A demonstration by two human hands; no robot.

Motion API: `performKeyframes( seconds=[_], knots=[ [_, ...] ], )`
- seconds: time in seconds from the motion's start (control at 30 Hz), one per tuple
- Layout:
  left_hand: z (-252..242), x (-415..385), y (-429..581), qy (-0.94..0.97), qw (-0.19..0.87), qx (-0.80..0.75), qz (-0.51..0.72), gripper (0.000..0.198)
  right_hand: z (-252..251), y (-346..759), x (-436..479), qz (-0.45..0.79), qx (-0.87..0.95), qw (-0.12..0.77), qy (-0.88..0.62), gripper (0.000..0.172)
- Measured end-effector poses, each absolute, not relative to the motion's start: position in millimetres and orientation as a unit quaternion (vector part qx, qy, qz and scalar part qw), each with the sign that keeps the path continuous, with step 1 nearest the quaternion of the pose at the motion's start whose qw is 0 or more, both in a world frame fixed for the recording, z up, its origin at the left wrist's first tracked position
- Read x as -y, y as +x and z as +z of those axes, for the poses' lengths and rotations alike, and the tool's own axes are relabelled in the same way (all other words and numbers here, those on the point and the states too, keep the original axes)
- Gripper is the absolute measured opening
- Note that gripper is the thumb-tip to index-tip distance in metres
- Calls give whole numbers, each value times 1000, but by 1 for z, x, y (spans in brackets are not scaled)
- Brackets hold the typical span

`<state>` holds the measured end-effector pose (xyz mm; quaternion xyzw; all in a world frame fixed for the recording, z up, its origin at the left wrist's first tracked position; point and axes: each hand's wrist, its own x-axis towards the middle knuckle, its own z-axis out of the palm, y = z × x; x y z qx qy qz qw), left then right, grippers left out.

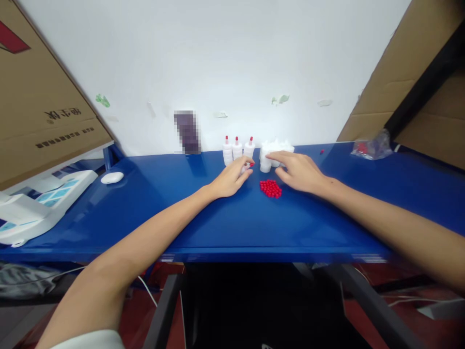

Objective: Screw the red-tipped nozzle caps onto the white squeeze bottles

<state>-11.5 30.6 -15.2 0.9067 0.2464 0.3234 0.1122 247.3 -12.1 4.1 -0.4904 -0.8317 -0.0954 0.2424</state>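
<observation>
My left hand is closed around a small white squeeze bottle with a red tip, mostly hidden by the fingers. Behind it, a row of 3 white squeeze bottles with red tips stands upright near the wall. My right hand reaches in with its fingers and thumb apart, the fingertips by a white bottle at the front of a cluster of white bottles. Whether they touch it I cannot tell. A pile of small red caps lies on the blue table between and below my hands.
A dark pixelated rectangle is against the wall. To the left are a white oval object, a white device with light-blue panels and a cardboard box. A clear bag with red pieces lies at the right.
</observation>
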Motion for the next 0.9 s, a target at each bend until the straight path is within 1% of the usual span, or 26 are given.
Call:
performKeyframes(
  seconds=[0.13,0.23,0.37,0.43,0.5,0.6,0.7,0.83,0.9],
  knots=[
    [-17,-32,-11,913,103,-243,311,26,3,249,10,-89,836,244,-483,54],
    [-18,-31,-11,918,87,-248,298,28,4,250,11,-86,833,261,-480,51],
    [-15,-24,-10,927,33,-235,289,29,10,244,19,-61,836,312,-448,34],
    [-12,-20,-9,933,3,-218,286,30,14,237,25,-27,843,314,-436,26],
    [-10,-17,-9,936,-13,-207,286,30,16,230,32,16,850,299,-433,21],
    [-9,-15,-9,936,-22,-199,290,30,16,223,38,53,853,303,-422,22],
    [-10,-16,-10,940,-48,-177,289,30,13,222,38,42,859,309,-406,23],
    [-11,-20,-8,940,-88,-152,293,29,13,222,38,18,891,305,-335,26],
    [-12,-21,-7,942,-101,-140,288,30,15,221,39,26,901,298,-313,27]
  ],
)
